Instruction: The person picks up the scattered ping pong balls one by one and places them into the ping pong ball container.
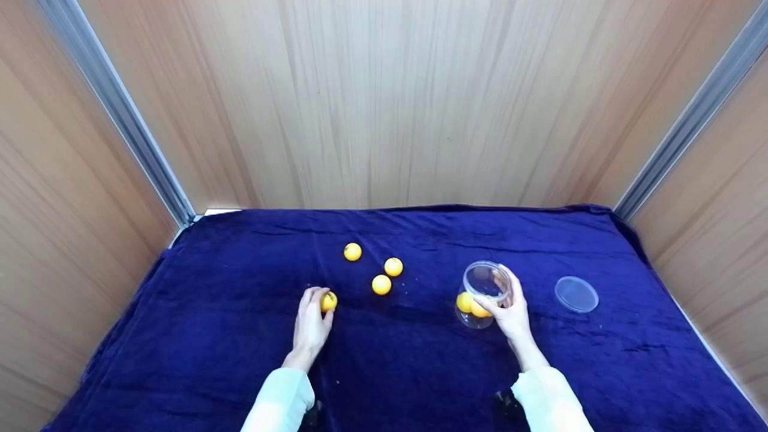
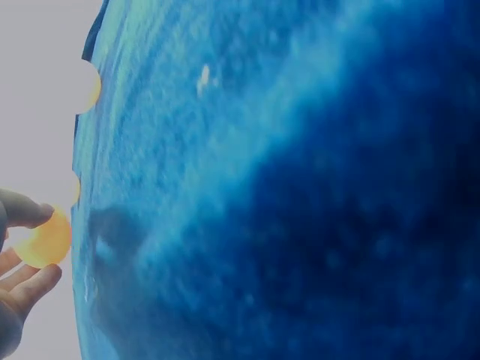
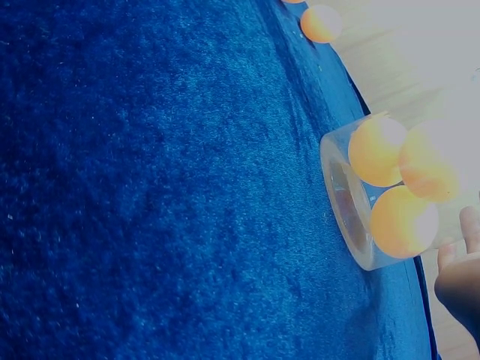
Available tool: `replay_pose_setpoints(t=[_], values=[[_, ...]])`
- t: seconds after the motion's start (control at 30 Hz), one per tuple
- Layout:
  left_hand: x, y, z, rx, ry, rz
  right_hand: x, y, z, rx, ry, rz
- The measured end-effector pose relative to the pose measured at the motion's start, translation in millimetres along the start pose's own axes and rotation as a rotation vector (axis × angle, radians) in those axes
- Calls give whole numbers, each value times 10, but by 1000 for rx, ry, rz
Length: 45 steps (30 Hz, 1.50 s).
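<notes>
My left hand (image 1: 311,324) pinches an orange-yellow ping-pong ball (image 1: 328,301) between thumb and fingers. In the left wrist view, this ball (image 2: 46,240) shows at the left edge, with fingertips on both sides of it. To the right, my right hand (image 1: 512,315) grips a clear, open-topped plastic jar (image 1: 477,323) near its rim, thumb at the front and fingers round the far side. Three balls (image 3: 403,223) lie inside the jar, as the right wrist view shows through its wall. Part of the right hand falls outside that view.
Three loose balls lie between the hands: one at the back (image 1: 352,251), another (image 1: 393,266) to its right, and a nearer one (image 1: 381,284). A round clear lid (image 1: 576,294) lies right of the jar. Dark blue cloth (image 1: 408,372) covers the table; wooden panels (image 1: 384,108) enclose it.
</notes>
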State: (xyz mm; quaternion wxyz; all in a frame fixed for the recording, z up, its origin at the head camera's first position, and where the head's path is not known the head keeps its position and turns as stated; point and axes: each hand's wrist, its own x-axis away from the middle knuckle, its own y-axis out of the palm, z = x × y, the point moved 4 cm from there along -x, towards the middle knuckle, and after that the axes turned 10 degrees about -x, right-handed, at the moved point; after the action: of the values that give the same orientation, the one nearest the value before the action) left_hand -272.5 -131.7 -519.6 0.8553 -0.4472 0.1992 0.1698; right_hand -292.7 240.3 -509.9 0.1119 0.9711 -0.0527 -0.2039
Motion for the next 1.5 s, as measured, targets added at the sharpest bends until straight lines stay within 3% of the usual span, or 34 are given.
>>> replay_pose_setpoints(t=[0.43,0.97,1.5], values=[[49,30,244,87,89,79,6,-21,41,-4,-65,-13],[65,198,569,195,121,87,-96,-302,512,47,-141,-75],[-22,297,911,329,166,124,-97,-318,537,83,-141,-64]])
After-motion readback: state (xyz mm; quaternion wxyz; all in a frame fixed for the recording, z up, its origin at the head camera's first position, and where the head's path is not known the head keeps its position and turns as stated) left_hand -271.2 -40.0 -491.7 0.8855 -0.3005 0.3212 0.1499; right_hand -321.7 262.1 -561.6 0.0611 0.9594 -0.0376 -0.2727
